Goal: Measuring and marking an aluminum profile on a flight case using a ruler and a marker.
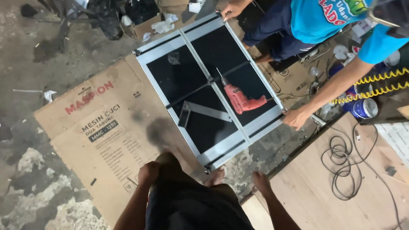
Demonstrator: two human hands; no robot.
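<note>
I look down at an aluminium frame (164, 47) with dark panels lying on the floor. A red power drill (241, 101) rests on the frame, right of its middle bar. My left hand (149, 172) hangs at my side, curled into a fist with nothing in it, above a flattened cardboard box (98, 127). At my other side my right hand (260, 182) hangs loose and holds nothing, near the frame's near corner. My bare foot (217, 176) stands by that corner. A co-worker in a blue shirt (315, 19) grips the frame with one hand (295, 118) on its right corner and the other hand (231, 10) on its far corner.
A black cable (341, 168) lies coiled on a wooden board (324, 200) at the right. A yellow coiled hose (379, 83), a blue tin (363, 108) and small items sit beyond it. Dark bags and scraps (106, 17) lie at the top on stained concrete.
</note>
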